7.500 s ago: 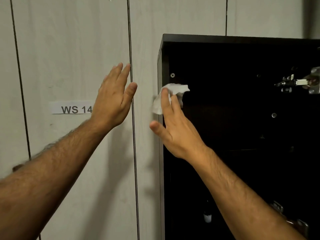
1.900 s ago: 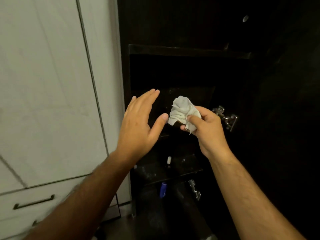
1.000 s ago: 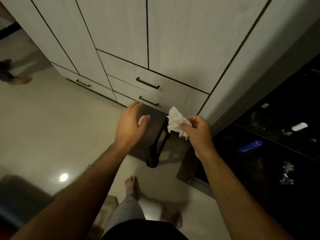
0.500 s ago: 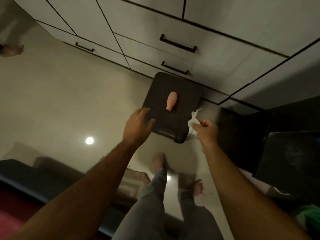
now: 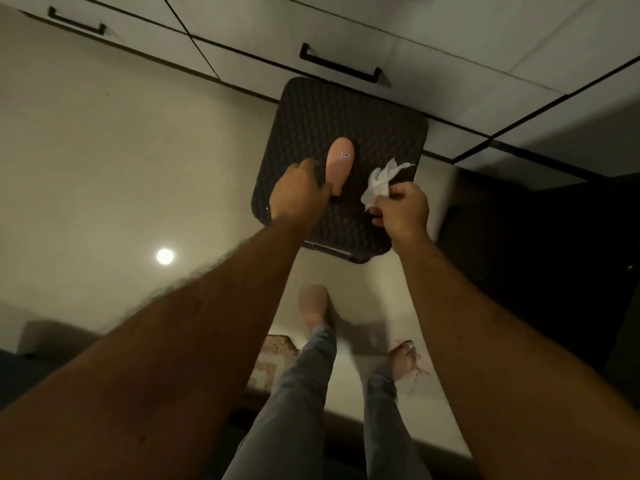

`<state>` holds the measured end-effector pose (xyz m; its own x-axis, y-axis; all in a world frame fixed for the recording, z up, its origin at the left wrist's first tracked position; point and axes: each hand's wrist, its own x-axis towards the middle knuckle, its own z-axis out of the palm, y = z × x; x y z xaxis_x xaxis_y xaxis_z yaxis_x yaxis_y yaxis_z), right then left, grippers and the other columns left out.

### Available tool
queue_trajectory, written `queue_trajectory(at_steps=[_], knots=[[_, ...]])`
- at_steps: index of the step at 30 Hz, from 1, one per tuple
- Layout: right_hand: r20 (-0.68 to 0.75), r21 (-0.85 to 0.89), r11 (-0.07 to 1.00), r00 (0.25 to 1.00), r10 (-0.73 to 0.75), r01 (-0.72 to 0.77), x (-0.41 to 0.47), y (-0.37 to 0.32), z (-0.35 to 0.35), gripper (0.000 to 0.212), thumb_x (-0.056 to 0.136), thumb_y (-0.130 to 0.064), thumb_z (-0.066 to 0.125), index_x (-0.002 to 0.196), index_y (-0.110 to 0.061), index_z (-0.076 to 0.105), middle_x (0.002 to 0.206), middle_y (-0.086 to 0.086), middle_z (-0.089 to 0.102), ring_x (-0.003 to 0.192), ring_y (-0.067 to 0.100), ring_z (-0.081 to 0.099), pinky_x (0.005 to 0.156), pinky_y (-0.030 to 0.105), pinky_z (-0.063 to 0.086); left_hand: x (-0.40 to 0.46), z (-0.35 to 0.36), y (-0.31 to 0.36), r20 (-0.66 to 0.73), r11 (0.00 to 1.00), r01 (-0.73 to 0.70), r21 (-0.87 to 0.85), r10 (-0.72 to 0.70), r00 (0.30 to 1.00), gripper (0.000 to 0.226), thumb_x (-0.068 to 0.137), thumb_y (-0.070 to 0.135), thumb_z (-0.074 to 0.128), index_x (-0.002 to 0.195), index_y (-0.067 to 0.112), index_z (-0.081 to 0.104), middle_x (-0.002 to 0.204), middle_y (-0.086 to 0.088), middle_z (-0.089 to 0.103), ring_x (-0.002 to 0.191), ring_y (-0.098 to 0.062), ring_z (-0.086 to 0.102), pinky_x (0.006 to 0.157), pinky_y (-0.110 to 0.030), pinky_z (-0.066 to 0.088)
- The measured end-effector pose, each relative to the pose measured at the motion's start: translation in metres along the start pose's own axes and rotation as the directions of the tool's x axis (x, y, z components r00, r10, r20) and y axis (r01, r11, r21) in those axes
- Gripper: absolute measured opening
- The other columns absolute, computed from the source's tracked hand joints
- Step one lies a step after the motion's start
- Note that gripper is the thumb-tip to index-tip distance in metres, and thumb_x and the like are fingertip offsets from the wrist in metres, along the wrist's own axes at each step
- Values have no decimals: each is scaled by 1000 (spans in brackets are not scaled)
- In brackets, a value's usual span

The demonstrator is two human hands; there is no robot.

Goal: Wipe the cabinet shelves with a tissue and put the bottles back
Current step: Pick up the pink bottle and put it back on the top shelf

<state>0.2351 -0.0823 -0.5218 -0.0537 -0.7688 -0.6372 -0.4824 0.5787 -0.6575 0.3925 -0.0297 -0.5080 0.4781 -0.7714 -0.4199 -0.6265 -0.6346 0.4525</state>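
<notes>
head view, looking straight down: pink bottle (image 5: pixel 340 164) lies on its side on top of a dark woven stool (image 5: pixel 377 133), its narrow neck end pointing toward the person. the stool stands on the pale floor (image 5: pixel 138 150) against the white drawers (image 5: pixel 346 36). the left hand (image 5: pixel 299 195) is at the bottle's neck end, fingers bent down over it; whether they have closed round the neck cannot be told, since the back of the hand hides the contact. the right hand (image 5: pixel 401 209) pinches a crumpled white tissue (image 5: pixel 379 181) between thumb and fingers, hovering above the stool's right half, just beside the bottle but not touching it. the dark cabinet (image 5: pixel 554 254) shows dimly at the right.

judging by its look, the bottle is small, light plastic, smooth and rounded, so it could roll on the textured seat or slip from a loose hold. the wider body, near the little label, seems the surer place to wrap the fingers than the thin neck. the tissue is soft and weightless and needs only the light pinch it has.
</notes>
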Motion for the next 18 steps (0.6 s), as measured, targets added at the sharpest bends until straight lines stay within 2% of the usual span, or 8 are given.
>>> queue_trajectory(at_steps=[3,7,9,12,15,18], knots=[[21,-47,998,999,48,-47,11,17,6,17,87,-15,68,103,-13,63,94,5,70,75,19,71,56,27,57,12,21,0,-3,999,34,-6,-34,999,47,85,47,66,118,15,56,109,-6,61,94,-22,61,71,-31,46],[-93,-189,980,993,-78,59,11,31,0,22,83,-26,73,97,-18,58,95,0,64,86,21,65,73,37,58,17,33,5,4,997,69,-25,-69,998,55,82,45,72,124,15,53,114,-5,62,101,-22,61,82,-35,52],[-129,-207,976,987,-100,72,10,30,-6,26,86,-24,71,106,-14,58,99,1,60,89,18,62,74,31,55,19,36,6,3,993,99,-69,-99,995,51,83,40,72,123,15,53,114,-6,64,102,-23,62,86,-39,53],[-181,-213,976,979,-91,51,12,22,-16,34,89,-24,68,119,-15,55,103,1,57,85,11,57,70,23,49,21,38,8,39,967,183,-175,-179,983,46,85,33,72,123,14,54,115,-6,63,102,-21,62,86,-35,52],[-203,-228,966,965,-168,120,12,12,-22,29,90,-24,66,118,-17,57,102,-3,55,77,5,53,67,17,46,23,39,6,88,923,261,-282,-246,965,37,85,31,72,117,13,63,111,-4,66,98,-18,63,84,-31,52],[-148,-189,964,965,-216,186,8,0,-23,19,92,-20,62,110,-16,63,99,-6,58,81,4,55,68,15,47,16,35,8,116,861,304,-409,-281,953,34,83,28,74,113,13,67,108,-3,67,95,-16,63,84,-33,55]])
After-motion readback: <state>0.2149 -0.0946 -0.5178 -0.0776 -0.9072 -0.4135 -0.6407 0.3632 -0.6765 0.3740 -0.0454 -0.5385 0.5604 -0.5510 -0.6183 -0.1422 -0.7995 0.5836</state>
